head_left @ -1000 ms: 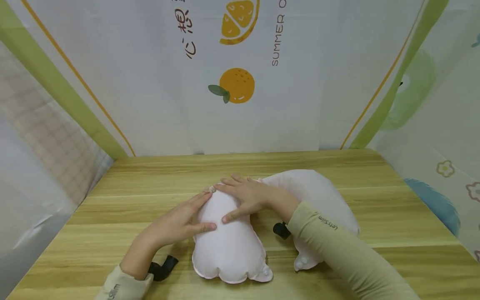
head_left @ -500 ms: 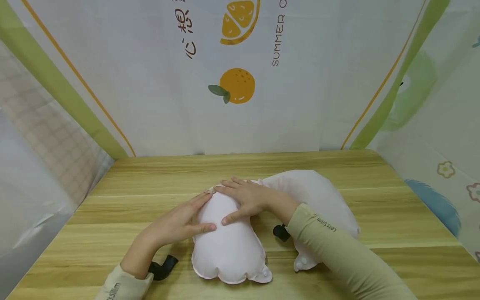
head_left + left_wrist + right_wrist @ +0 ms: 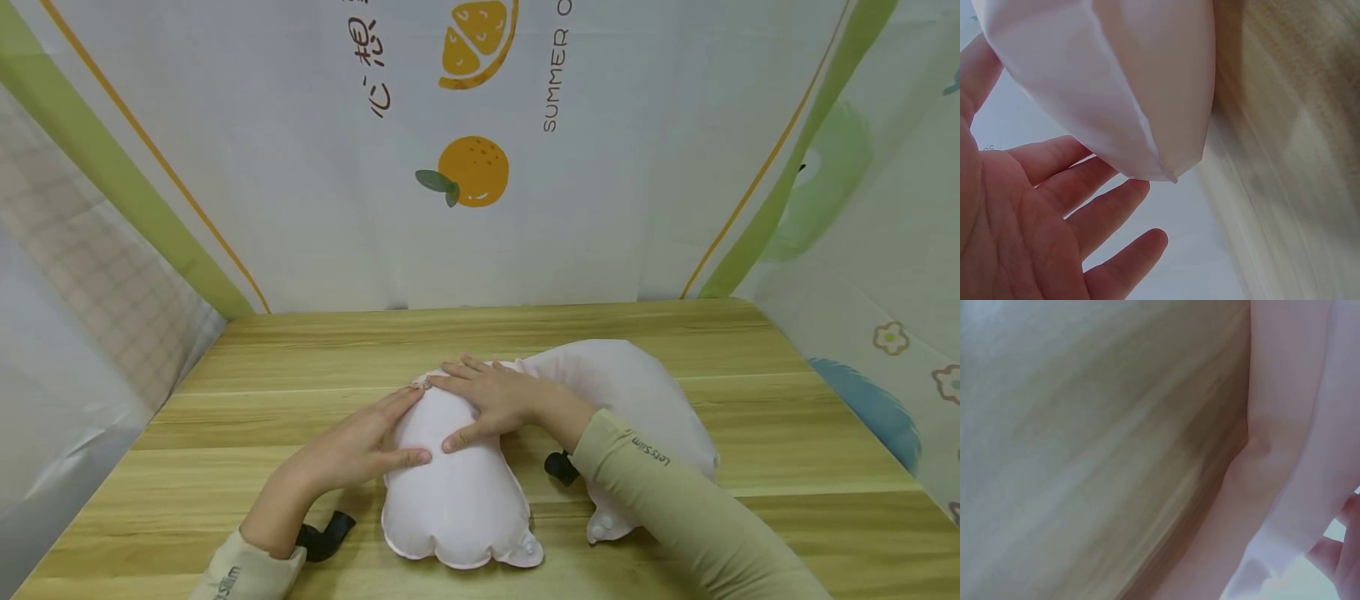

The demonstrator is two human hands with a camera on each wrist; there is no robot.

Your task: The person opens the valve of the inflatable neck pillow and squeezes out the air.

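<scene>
A pale pink, puffed-up U-shaped neck pillow [image 3: 457, 512] lies on the table, its two ends toward me. My left hand [image 3: 367, 446] rests against the left side of its left arm, thumb on top. Across the top of that same arm lies my right hand [image 3: 501, 402], with fingers spread. Neither hand curls round the pillow. The left wrist view shows the left fingers stretched along the pillow's seamed edge [image 3: 1104, 87]. In the right wrist view the pillow's side [image 3: 1291, 381] fills the right, and only bits of fingers [image 3: 1350, 550] show.
The wood-grain table [image 3: 262, 367] runs back to a white curtain [image 3: 585, 225] with orange prints. A black curved piece [image 3: 326, 537] sits by the left wrist, another black piece [image 3: 561, 468] by the right. Snap buttons [image 3: 602, 527] show on the pillow's right end.
</scene>
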